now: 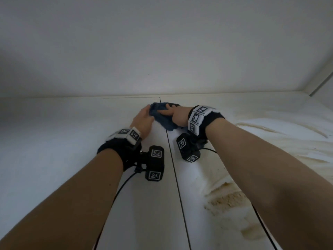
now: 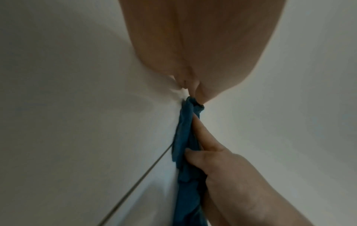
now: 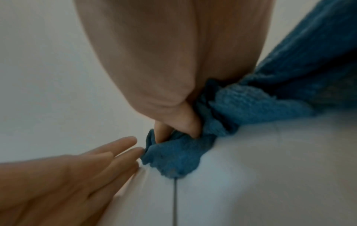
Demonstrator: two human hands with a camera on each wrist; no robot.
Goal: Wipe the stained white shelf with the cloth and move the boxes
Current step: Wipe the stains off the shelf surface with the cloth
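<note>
The right hand (image 1: 177, 115) has its grip closed on the blue cloth (image 1: 163, 117): in the right wrist view its fingers (image 3: 188, 122) dig down into the bunched terry folds, gathering the fabric beneath the palm, while the head view shows the forefinger laid flat across the top of the cloth. The left hand (image 1: 143, 120) meets the cloth from the other side. Its fingers (image 3: 117, 146) lie nearly straight, with the tips touching the cloth's near edge; the left wrist view shows cloth pinched at the fingertips, so its grip is narrow and light, holding only the edge. The cloth itself is crumpled into a loose wad between the two hands and rests on the white shelf (image 1: 72, 159), near the back where the shelf meets the white wall (image 1: 162, 42). A thin dark seam (image 1: 175, 177) runs along the shelf from the front towards the cloth, and the wad sits over its far end. To the right of the seam the shelf is marked with yellowish brown stains (image 1: 227, 201), grainy near the front and streaked further back, well apart from the cloth. Both forearms reach forward over the shelf, each wearing a black wrist strap with patterned marker blocks (image 1: 195, 119) and a black camera unit (image 1: 155, 163) with a cable trailing back.
</note>
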